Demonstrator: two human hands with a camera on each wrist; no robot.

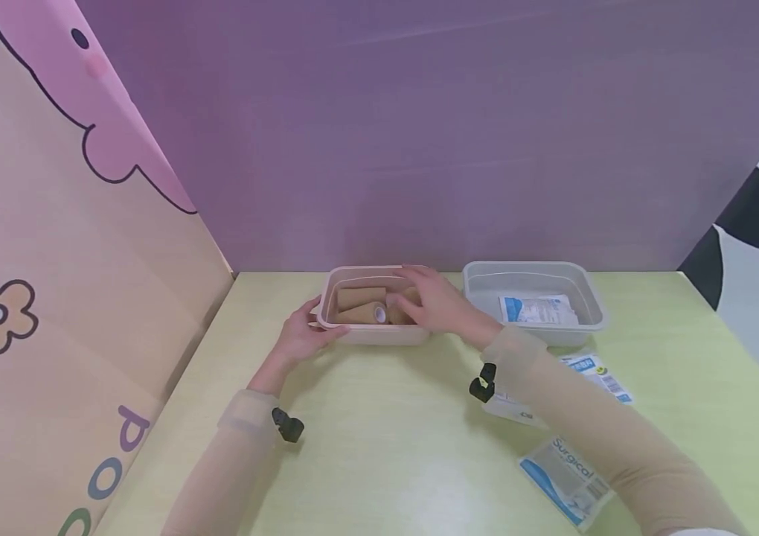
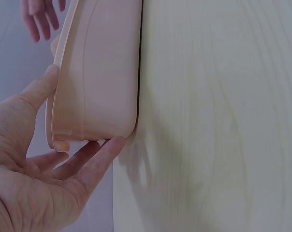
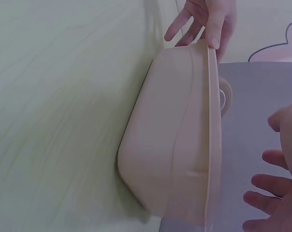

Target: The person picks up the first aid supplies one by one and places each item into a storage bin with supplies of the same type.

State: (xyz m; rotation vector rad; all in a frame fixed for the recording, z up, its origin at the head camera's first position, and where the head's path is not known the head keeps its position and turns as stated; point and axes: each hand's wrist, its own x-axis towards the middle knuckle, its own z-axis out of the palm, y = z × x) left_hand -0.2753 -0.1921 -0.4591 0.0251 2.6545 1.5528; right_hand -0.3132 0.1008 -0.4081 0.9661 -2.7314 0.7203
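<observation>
A light pink plastic bin [image 1: 379, 337] stands near the table's back edge with several tan rolls [image 1: 361, 298] inside, one showing a white core. My left hand [image 1: 300, 336] holds the bin's left end; in the left wrist view the thumb lies on the rim and the fingers press the end wall [image 2: 105, 121]. Over the bin's right part hovers my right hand [image 1: 443, 301], its fingers spread and partly hiding the rolls beneath. In the right wrist view these fingers [image 3: 269, 186] are apart from the bin's rim, and nothing is seen in them.
Right of the pink bin stands a white bin [image 1: 590, 316] with white-and-blue packets [image 1: 540, 310] in it. A packet [image 1: 597, 376] lies in front of it, another [image 1: 510, 409] is partly under the right forearm, and a packet marked "Surgical" [image 1: 567, 480] lies nearer. A purple wall [image 1: 420, 149] rises behind.
</observation>
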